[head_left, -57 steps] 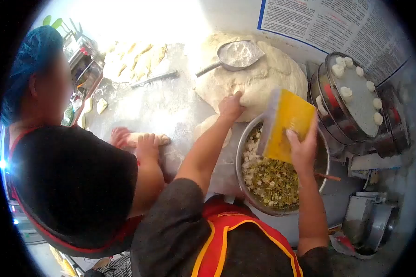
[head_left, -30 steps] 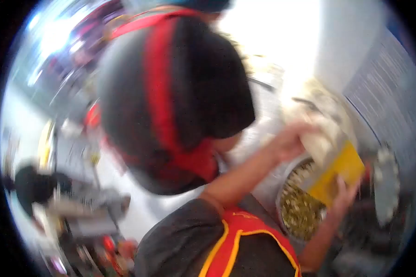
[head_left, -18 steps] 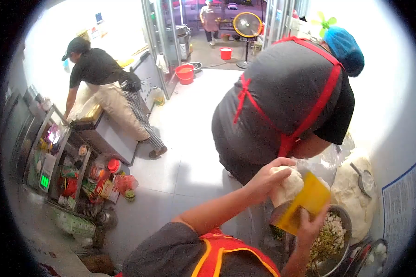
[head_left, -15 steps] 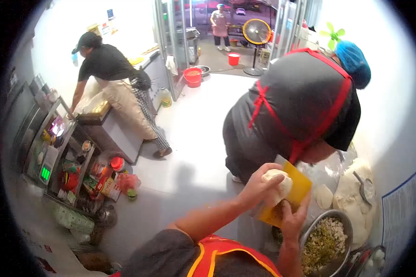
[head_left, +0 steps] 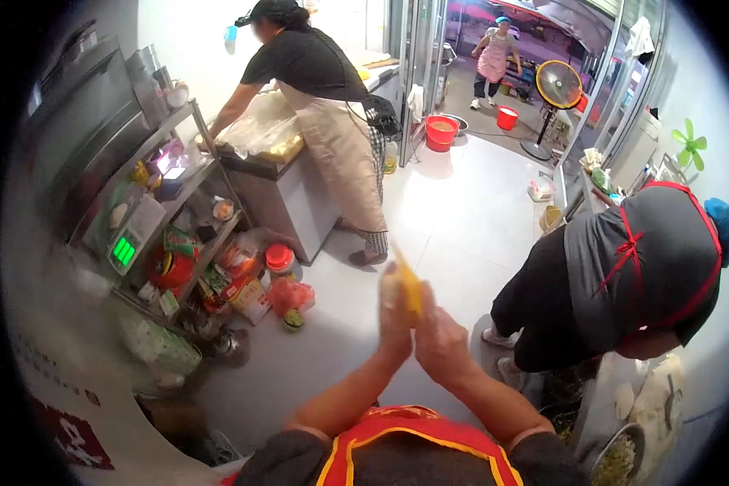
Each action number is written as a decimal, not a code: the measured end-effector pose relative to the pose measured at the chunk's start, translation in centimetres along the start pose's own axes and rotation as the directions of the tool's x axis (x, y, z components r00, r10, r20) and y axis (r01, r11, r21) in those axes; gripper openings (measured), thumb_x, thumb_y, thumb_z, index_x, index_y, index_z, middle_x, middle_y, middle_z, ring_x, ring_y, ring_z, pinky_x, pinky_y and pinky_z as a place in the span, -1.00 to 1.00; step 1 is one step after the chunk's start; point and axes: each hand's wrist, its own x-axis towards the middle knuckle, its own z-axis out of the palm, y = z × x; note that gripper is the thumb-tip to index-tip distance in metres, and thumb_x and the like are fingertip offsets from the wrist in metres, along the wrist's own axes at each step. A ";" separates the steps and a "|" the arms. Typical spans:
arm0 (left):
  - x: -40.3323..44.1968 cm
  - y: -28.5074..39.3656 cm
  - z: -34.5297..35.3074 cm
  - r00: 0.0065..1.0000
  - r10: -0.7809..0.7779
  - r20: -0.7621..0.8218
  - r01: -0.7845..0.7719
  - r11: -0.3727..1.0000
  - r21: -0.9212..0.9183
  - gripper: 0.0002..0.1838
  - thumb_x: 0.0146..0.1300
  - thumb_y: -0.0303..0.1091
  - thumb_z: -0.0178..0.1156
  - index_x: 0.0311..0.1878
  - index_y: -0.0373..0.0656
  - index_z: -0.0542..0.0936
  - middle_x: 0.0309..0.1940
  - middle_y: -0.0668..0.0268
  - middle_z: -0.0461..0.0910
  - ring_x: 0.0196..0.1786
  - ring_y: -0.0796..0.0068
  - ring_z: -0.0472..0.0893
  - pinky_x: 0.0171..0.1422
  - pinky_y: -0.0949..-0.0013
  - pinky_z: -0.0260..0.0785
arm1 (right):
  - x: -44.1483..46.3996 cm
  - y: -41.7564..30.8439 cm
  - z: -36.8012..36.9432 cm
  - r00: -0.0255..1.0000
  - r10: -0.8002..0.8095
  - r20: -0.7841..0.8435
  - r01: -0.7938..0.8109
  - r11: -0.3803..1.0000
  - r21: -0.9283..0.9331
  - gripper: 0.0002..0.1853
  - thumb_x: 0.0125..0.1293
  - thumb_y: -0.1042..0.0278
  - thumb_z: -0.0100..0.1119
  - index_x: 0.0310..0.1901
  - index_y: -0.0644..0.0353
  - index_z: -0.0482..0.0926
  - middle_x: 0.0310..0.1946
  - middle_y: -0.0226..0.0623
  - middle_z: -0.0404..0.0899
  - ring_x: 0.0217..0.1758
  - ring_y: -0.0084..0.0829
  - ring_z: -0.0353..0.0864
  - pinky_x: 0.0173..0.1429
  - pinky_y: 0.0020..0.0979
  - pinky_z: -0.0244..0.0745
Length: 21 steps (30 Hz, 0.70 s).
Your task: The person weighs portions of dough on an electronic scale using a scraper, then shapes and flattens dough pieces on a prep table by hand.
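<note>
My two hands are close together in front of me over the floor. My right hand (head_left: pixel 443 342) is closed on a yellow scraper (head_left: pixel 411 290), which is seen nearly edge-on and tilts up to the left. My left hand (head_left: pixel 394 317) is closed round a piece of dough on the scraper's left side; fingers and blur hide most of the dough. At the lower right a metal bowl (head_left: pixel 638 454) holds a chopped filling, beside a large mass of dough (head_left: pixel 660 405) on the worktable.
At right a co-worker (head_left: pixel 644 259) bends over the worktable. Another person (head_left: pixel 324 105) leans over a counter (head_left: pixel 283 206) at upper left. Shelves with a green-lit scale (head_left: pixel 124 249) stand left. Red buckets (head_left: pixel 441 134), a fan (head_left: pixel 558 84) and a third person (head_left: pixel 495 61) are near the doorway.
The view has swung left from the worktable to the room. My left hand has come off the large dough with a piece of it. Both hands, with dough and scraper, have moved away from the bowl.
</note>
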 end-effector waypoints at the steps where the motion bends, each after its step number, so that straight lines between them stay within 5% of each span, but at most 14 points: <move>1: 1.5 1.3 -2.2 0.999 0.019 -0.041 -0.020 0.999 -0.027 -0.41 0.41 0.04 -0.10 0.31 -0.18 0.17 0.13 0.27 0.30 0.17 0.48 0.34 0.23 0.41 0.25 | 1.6 -0.9 1.5 0.998 0.044 0.038 -0.048 0.993 0.112 -0.30 0.24 0.49 0.08 0.37 0.31 0.00 -0.38 0.01 0.53 -0.42 -0.09 0.57 -0.35 -0.20 0.50; 4: 5.6 6.0 -7.6 0.993 0.108 0.039 -0.102 0.985 -0.142 -0.53 0.36 -0.04 0.01 0.18 -0.16 0.33 0.04 0.30 0.42 0.12 0.45 0.44 0.22 0.39 0.31 | 5.9 -1.9 5.0 0.980 0.192 0.058 -0.199 0.910 0.363 -0.24 0.25 0.49 0.06 0.42 0.15 -0.09 -0.30 0.08 0.56 -0.33 0.02 0.60 -0.25 -0.15 0.53; 6: 7.5 7.2 -12.3 0.993 -0.041 -0.114 -0.030 0.830 -0.557 -0.53 0.29 -0.10 0.10 0.17 -0.14 0.35 0.05 0.28 0.44 0.16 0.36 0.44 0.27 0.29 0.32 | 7.7 -1.6 7.9 0.953 0.304 0.007 -0.265 0.820 0.507 -0.19 0.23 0.50 0.05 0.44 0.05 -0.15 -0.30 0.14 0.55 -0.35 0.10 0.58 -0.27 -0.09 0.51; 7: 8.5 7.1 -16.2 1.000 -0.010 -0.014 -0.003 0.731 -0.682 -0.54 0.27 -0.10 0.11 0.15 -0.13 0.37 0.05 0.28 0.45 0.17 0.31 0.44 0.30 0.20 0.30 | 8.5 -1.6 9.1 0.928 0.370 0.052 -0.336 0.765 0.550 -0.17 0.22 0.53 0.05 0.44 0.02 -0.18 -0.27 0.17 0.56 -0.34 0.14 0.59 -0.22 -0.10 0.51; 9: 8.8 7.7 -19.5 0.980 0.026 -0.199 -0.153 0.739 -0.656 -0.54 0.24 -0.02 0.14 0.06 -0.12 0.43 0.00 0.25 0.48 0.11 0.23 0.45 0.25 0.10 0.30 | 9.9 -1.0 11.3 0.948 0.311 0.065 -0.306 0.838 0.452 -0.18 0.25 0.49 0.09 0.44 0.04 -0.18 -0.23 0.14 0.56 -0.32 0.08 0.62 -0.16 -0.17 0.56; 11: 10.0 8.7 -23.9 0.996 -0.093 -0.004 0.062 0.692 -0.720 -0.53 0.25 0.04 0.11 0.03 -0.14 0.44 -0.07 0.24 0.49 0.02 0.23 0.46 0.15 0.16 0.33 | 11.5 -1.2 14.6 0.975 0.203 0.086 -0.220 0.882 0.416 -0.17 0.24 0.49 0.12 0.43 0.07 -0.18 -0.25 0.13 0.57 -0.34 0.06 0.63 -0.23 -0.19 0.59; 15: 10.9 11.8 -25.5 0.911 -0.168 -0.375 -0.088 0.812 -0.577 -0.56 0.31 0.07 0.02 -0.05 -0.16 0.44 -0.26 0.28 0.49 -0.19 0.28 0.47 -0.04 0.27 0.36 | 13.4 -3.5 19.2 0.979 -0.143 0.148 0.041 0.841 0.540 -0.23 0.20 0.54 0.08 0.40 0.15 -0.07 -0.44 0.03 0.53 -0.44 0.06 0.54 -0.39 -0.09 0.45; 18: 14.0 10.6 -30.9 0.740 -0.205 -0.640 -0.143 0.882 -0.448 -0.57 0.34 0.10 -0.06 -0.03 -0.09 0.44 -0.21 0.30 0.51 -0.20 0.33 0.49 -0.03 0.23 0.38 | 15.0 -4.4 22.8 0.937 -0.179 0.301 -0.031 0.814 0.580 -0.24 0.22 0.53 0.06 0.40 0.12 -0.08 -0.44 0.01 0.53 -0.43 0.05 0.55 -0.40 -0.11 0.44; 21: 17.0 14.3 -31.7 0.800 -0.203 -0.565 -0.067 0.905 -0.420 -0.48 0.31 0.18 -0.07 0.06 -0.06 0.43 -0.12 0.29 0.51 -0.11 0.34 0.50 0.04 0.20 0.39 | 18.0 -4.2 27.6 0.850 -0.171 0.498 -0.179 0.796 0.579 -0.33 0.28 0.45 -0.02 0.41 0.01 0.01 -0.56 -0.22 0.41 -0.56 -0.18 0.43 -0.46 -0.17 0.37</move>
